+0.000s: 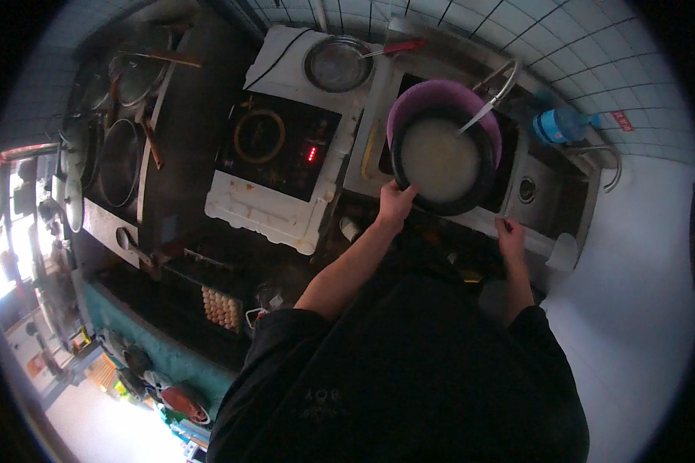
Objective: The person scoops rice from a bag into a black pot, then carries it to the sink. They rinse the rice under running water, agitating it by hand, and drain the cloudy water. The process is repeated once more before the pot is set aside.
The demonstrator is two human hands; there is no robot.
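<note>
Over the left basin of a steel sink, my left hand (398, 202) grips the near-left rim of a dark round pot (402, 156). Cloudy whitish water (440, 159) fills much of it, and a stream falls in from the curved faucet (507, 87). Behind and partly beneath the pot is a pink basin (428, 92). My right hand (511, 232) is at the sink's front edge (486, 226), right of the pot and apart from it, with its fingers curled; whether they hold anything cannot be told.
To the left, an induction cooktop (278, 144) shows lit red marks. A steel pan (339, 63) and a red-handled utensil (402, 46) lie behind it. A blue-labelled plastic bottle (559, 124) lies behind the right sink basin (547, 191). A tray of eggs (221, 308) is lower left.
</note>
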